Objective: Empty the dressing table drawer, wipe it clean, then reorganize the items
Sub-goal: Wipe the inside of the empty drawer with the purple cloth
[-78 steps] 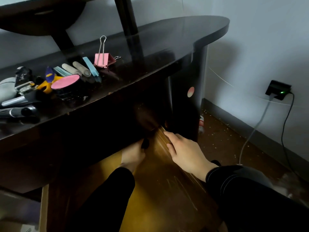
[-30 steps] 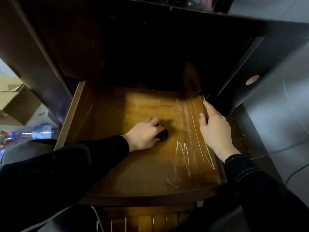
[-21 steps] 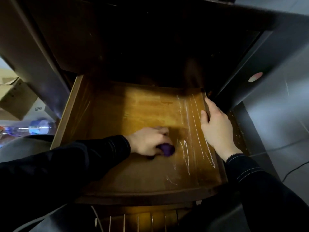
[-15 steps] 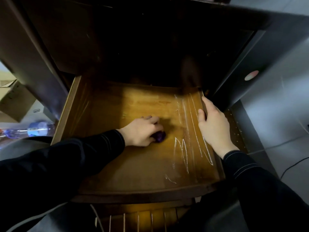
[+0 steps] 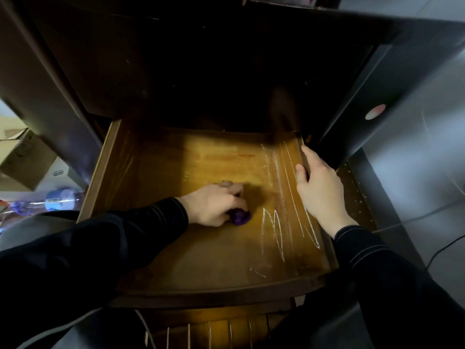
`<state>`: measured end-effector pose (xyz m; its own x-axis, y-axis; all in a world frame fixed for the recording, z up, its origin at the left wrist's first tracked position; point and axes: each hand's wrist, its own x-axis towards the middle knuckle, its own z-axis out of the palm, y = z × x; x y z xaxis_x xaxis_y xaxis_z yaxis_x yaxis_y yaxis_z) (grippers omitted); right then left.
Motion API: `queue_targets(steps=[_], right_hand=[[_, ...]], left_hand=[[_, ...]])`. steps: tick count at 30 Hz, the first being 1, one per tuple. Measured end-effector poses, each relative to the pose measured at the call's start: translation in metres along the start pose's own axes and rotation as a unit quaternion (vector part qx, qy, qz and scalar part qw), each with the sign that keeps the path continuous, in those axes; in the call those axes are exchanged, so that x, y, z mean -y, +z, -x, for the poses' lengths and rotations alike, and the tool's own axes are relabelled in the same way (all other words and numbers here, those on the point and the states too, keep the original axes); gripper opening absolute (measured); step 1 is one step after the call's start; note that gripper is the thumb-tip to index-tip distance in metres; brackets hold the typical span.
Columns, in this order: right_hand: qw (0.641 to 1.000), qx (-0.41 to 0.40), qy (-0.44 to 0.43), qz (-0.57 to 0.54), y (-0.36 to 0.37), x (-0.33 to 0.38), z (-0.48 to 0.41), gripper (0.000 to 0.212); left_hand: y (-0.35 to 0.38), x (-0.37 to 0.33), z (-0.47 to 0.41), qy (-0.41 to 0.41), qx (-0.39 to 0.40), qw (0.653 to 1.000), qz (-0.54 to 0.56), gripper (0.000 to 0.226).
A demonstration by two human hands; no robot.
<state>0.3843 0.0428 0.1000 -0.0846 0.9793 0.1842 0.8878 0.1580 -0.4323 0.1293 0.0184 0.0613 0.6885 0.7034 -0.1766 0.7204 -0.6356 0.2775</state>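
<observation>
The wooden drawer [image 5: 176,270] is pulled out under the dark dressing table [image 5: 226,59] and holds no items. White scratch-like streaks [image 5: 279,222] mark its floor on the right side. My left hand [image 5: 216,204] grips a small purple cloth [image 5: 241,215] and presses it on the drawer floor near the middle. My right hand [image 5: 319,190] holds the drawer's right side wall, thumb inside and fingers over the rim. Both arms wear black sleeves.
Cardboard boxes [image 5: 20,157] and a plastic bottle [image 5: 50,197] lie on the floor to the left. A dark cabinet side with a round pink sticker [image 5: 375,112] stands at right. A cable [image 5: 415,220] runs across the grey floor at right.
My view dropped from the tabletop to the open drawer. My left hand has been rubbing the purple cloth back and forth on the drawer floor, now slightly nearer me. My right hand stays on the side wall.
</observation>
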Motion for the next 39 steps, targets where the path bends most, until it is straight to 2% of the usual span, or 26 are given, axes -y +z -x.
queue_targets(steps=[6, 8, 12, 14, 16, 18, 20, 23, 26, 32, 35, 39], right_hand=[[1.000, -0.007, -0.002, -0.003, 0.001, -0.001, 0.001, 0.050], [1.000, -0.010, -0.002, -0.003, 0.002, -0.002, 0.000, 0.049], [1.000, -0.018, -0.005, -0.009, 0.004, -0.006, -0.002, 0.049], [1.000, -0.018, -0.004, -0.007, 0.005, -0.007, -0.002, 0.049], [1.000, -0.020, -0.004, -0.006, 0.007, -0.007, -0.002, 0.049], [1.000, -0.024, -0.005, -0.005, 0.008, -0.006, -0.002, 0.049], [1.000, -0.025, -0.006, -0.005, 0.007, -0.005, -0.001, 0.049], [1.000, -0.019, -0.005, -0.010, 0.006, -0.007, -0.002, 0.050], [1.000, -0.016, -0.003, -0.014, 0.005, -0.008, -0.002, 0.050], [1.000, -0.023, -0.002, -0.013, 0.006, -0.007, -0.002, 0.049], [1.000, -0.021, -0.003, -0.014, 0.007, -0.008, -0.002, 0.049], [1.000, -0.021, -0.002, -0.014, 0.005, -0.008, -0.002, 0.050]], left_hand=[[0.025, -0.064, 0.012, 0.175, 0.092, 0.980, -0.025, 0.046], [0.019, -0.062, 0.007, 0.172, 0.096, 0.980, -0.022, 0.045], [-0.003, -0.030, -0.001, 0.076, 0.040, 0.995, -0.042, 0.041], [-0.003, -0.024, 0.001, 0.057, 0.031, 0.997, -0.052, 0.042], [0.003, -0.036, 0.009, 0.090, 0.049, 0.994, -0.033, 0.043], [0.018, -0.056, 0.017, 0.164, 0.073, 0.984, -0.020, 0.041], [0.027, -0.068, 0.017, 0.204, 0.078, 0.974, -0.051, 0.041], [0.007, -0.048, 0.004, 0.123, 0.043, 0.990, -0.043, 0.038], [-0.009, -0.027, -0.003, 0.069, 0.003, 0.993, -0.091, 0.035], [0.022, -0.072, 0.017, 0.203, 0.079, 0.976, -0.022, 0.034], [0.012, -0.059, 0.003, 0.129, 0.055, 0.990, 0.000, 0.037], [0.000, -0.034, -0.005, 0.038, -0.007, 0.999, -0.030, 0.038]])
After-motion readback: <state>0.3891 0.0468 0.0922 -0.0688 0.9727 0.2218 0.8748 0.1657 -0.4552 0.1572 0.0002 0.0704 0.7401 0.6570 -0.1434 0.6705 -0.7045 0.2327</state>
